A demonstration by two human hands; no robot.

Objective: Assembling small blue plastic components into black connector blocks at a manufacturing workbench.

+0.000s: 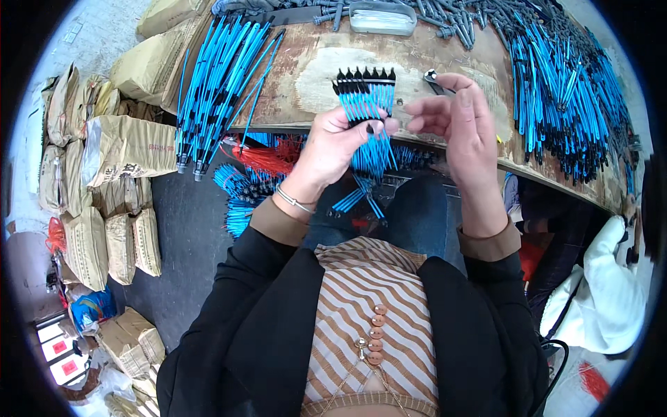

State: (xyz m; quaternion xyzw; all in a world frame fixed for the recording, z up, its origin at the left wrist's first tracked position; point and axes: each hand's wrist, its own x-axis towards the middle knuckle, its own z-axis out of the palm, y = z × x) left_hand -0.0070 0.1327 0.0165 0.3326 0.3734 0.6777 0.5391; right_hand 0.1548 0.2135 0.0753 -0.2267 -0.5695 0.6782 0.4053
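My left hand (340, 139) is closed round a fan of thin blue sticks with black tips (367, 103), at the table's near edge. Their black tips line up in a row and point away from me, while the lower ends hang down over my lap. To the right, my right hand (462, 125) is raised with its fingers apart, and I see nothing held in it. Just beyond its fingertips a small dark tool with a shiny end (432, 78) shows, partly hidden by the hand.
Loose blue sticks (222, 83) lie at the table's left, and a larger heap (556, 97) covers its right. A clear plastic box (382, 19) stands at the back among grey plastic parts (458, 17). Paper sacks (132, 149) are stacked on the left. Red strings (267, 158) hang below the edge.
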